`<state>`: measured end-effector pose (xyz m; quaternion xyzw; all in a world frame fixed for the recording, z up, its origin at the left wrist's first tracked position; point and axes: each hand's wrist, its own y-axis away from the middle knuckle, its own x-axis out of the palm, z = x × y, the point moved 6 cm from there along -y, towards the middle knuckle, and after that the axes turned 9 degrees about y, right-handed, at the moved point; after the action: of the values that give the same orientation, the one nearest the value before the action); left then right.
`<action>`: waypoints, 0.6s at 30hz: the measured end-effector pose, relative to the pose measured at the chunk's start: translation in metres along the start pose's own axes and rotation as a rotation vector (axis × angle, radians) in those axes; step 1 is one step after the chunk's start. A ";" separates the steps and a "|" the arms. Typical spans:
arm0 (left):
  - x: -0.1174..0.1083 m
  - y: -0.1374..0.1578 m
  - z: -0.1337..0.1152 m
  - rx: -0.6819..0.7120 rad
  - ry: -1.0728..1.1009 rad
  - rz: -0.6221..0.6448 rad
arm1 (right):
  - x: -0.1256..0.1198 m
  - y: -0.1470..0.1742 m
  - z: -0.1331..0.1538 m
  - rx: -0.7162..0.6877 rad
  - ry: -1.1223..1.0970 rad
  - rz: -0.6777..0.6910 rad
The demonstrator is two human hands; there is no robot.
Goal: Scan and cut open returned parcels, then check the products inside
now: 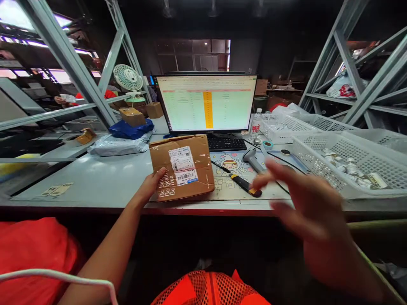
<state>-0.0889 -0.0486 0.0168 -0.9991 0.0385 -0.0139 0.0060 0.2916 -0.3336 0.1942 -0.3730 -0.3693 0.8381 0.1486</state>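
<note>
My left hand (151, 186) grips the left edge of a brown cardboard box (203, 169), thumb on its front face. The box is tilted up at the front of the desk, and a white shipping label (182, 165) faces me. To the right, my right hand (305, 203) is in the air, blurred by motion, with thumb and fingers apart and nothing visible between them. Its fingertips overlap the end of a black and yellow utility knife (241, 183) lying on the desk mat; I cannot tell whether they touch. Just behind the knife lies a grey barcode scanner (252, 160).
A monitor (190, 106) stands behind a black keyboard (227, 143). White plastic baskets (333, 186) line the right side, one with small bottles. A water bottle (256, 123) stands beside them. Wrapped parcels (122, 144) and a small fan (128, 78) are at left.
</note>
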 end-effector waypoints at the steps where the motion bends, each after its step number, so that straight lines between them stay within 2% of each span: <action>1: 0.001 0.004 -0.003 0.034 0.004 0.003 | 0.008 -0.008 -0.029 0.060 0.145 -0.007; 3: 0.006 0.014 -0.008 0.084 0.060 -0.002 | 0.031 -0.016 -0.102 0.327 0.469 0.035; 5: 0.014 0.023 -0.012 0.115 0.135 -0.034 | 0.062 -0.008 -0.170 0.593 0.710 0.267; 7: 0.025 0.030 -0.021 0.186 0.173 -0.067 | 0.084 0.006 -0.211 0.722 0.853 0.444; 9: 0.035 0.035 -0.036 0.320 0.124 -0.113 | 0.095 0.015 -0.227 0.747 0.948 0.489; 12: 0.048 0.038 -0.057 0.481 -0.052 -0.217 | 0.102 0.010 -0.229 0.731 1.013 0.453; 15: 0.054 0.034 -0.062 0.500 -0.133 -0.264 | 0.114 -0.003 -0.234 0.748 0.997 0.477; 18: 0.051 0.030 -0.054 0.462 -0.119 -0.269 | 0.128 -0.015 -0.245 0.785 0.965 0.492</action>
<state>-0.0421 -0.0826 0.0722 -0.9665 -0.0991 0.0358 0.2340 0.3839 -0.1320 0.0289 -0.6975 0.1668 0.6591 0.2265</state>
